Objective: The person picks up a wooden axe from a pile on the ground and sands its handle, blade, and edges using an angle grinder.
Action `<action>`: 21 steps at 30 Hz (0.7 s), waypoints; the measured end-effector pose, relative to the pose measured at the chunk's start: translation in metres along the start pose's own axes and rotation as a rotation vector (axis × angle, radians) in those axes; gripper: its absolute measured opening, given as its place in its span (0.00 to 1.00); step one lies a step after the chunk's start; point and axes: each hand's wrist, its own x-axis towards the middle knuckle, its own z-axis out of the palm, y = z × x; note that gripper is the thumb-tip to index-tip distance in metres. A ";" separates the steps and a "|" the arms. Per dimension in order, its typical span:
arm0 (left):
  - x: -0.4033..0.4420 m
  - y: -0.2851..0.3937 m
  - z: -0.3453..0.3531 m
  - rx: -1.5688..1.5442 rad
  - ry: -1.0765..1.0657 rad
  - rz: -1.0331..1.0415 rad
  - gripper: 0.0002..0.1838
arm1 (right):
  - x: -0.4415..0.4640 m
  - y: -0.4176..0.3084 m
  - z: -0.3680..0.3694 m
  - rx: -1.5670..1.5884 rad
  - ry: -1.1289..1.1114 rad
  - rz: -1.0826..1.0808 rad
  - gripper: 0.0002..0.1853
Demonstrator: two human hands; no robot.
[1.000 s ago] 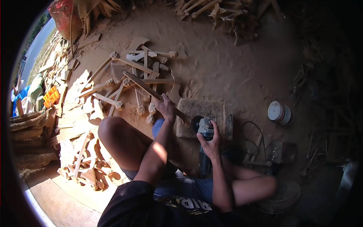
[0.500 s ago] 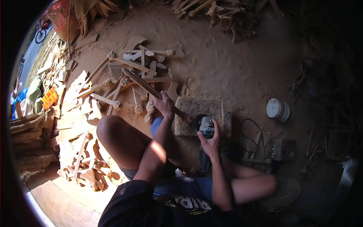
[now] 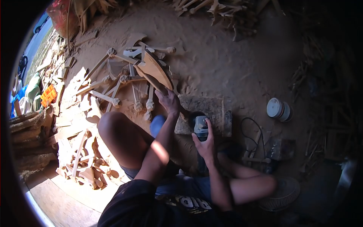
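Observation:
My left hand is wrapped round the shaft of an axe-shaped wooden piece, whose broad pale curved blade points away from me. The shaft's near end reaches the front of an angle grinder. My right hand grips the grinder by its body, thumb on one side and fingers on the other. Its disc shows only as a dark round shape, and I cannot tell whether it touches the wood. Both tools are over a worn, dusty block on the ground.
Knob-ended wooden pieces lie heaped ahead to the left, with more offcuts by my left knee. A white tub, a black cable and a fan are on the right. More wood is piled far ahead.
The wooden piece has been turned, so its broad blade face now shows instead of its edge. The grinder and my right hand have shifted slightly left; my left hand moved slightly right.

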 end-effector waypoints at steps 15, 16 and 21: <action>-0.007 0.014 -0.004 0.015 -0.041 0.019 0.14 | 0.001 -0.004 -0.003 -0.044 0.007 -0.014 0.45; -0.008 0.015 -0.004 0.003 -0.044 0.015 0.15 | 0.000 -0.003 -0.004 -0.025 -0.010 -0.016 0.45; -0.002 0.004 -0.003 -0.046 -0.064 0.006 0.15 | -0.010 -0.007 -0.002 -0.076 -0.027 0.043 0.46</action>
